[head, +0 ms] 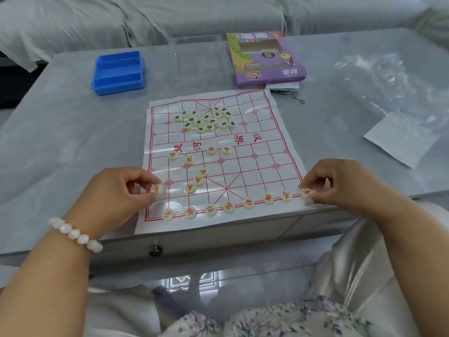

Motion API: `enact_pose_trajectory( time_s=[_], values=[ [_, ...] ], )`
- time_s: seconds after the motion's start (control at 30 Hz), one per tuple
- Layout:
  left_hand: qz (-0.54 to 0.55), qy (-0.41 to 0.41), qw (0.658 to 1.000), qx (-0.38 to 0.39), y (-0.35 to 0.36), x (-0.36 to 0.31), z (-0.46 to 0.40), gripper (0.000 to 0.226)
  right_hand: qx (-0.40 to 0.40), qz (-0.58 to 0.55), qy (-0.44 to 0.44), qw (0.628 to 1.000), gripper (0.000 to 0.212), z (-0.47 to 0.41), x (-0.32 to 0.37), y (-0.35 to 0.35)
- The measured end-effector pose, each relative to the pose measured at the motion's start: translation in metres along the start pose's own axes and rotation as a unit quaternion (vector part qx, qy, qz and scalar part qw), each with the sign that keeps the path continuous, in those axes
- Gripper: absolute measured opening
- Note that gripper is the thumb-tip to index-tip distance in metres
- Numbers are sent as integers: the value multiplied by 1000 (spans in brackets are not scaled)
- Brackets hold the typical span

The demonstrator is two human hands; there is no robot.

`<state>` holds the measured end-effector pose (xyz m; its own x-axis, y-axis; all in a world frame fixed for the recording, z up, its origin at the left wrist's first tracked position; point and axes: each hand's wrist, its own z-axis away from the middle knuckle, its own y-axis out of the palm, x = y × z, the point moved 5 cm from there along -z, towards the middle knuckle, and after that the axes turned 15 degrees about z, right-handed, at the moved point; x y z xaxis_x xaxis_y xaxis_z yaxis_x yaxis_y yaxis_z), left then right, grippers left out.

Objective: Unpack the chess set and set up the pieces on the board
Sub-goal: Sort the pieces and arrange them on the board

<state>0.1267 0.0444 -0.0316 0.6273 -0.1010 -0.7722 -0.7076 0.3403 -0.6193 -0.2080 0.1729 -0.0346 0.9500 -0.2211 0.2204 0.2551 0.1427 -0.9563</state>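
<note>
On my feed, the left hand pinched a red-lettered disc between thumb and fingertips at the left edge of the xiangqi board sheet, just above the near-left corner. The right hand pinched another red piece at the near-right corner of the grid, low against the sheet; I could not tell whether it was touching.

Along the near edge I saw a row of red pieces placed on the line between the two hands. More red pieces lay loose across the left half of the near side, and two sat by the river lettering. The black-lettered pieces were heaped in a cluster on the far half of the sheet.

The sheet lay flat on a grey table. Beyond it stood a blue plastic tray at far left, a purple game box at far centre, and crumpled clear wrapping to the right. A white bead bracelet circled the left wrist.
</note>
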Motion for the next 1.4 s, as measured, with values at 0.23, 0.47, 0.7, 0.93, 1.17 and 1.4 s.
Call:
enact_pose_trajectory(
  time_s=[0.23, 0.47, 0.7, 0.93, 1.17, 1.4],
  values=[
    [-7, 16, 1000, 14, -5, 4, 13, 17, -10, 15, 3, 1000, 28, 2, -2, 2],
    [-9, 19, 999, 32, -9, 10, 21, 18, -27, 38, -2, 999, 34, 3, 3, -2],
    [-43, 19, 998, 46, -10, 11, 27, 18, -52, 25, -39, 998, 35, -8, 38, -7],
    [-85, 5, 994, 74, -6, 11, 26, 21, -43, 14, -59, 997, 31, -14, 59, -5],
    [-77, -7, 993, 85, -2, 8, 23, 23, -40, 17, -62, 997, 29, -11, 57, -6],
    [-68, -2, 994, 86, -2, 8, 27, 24, -46, 6, -52, 998, 30, -5, 53, -11]
  ],
)
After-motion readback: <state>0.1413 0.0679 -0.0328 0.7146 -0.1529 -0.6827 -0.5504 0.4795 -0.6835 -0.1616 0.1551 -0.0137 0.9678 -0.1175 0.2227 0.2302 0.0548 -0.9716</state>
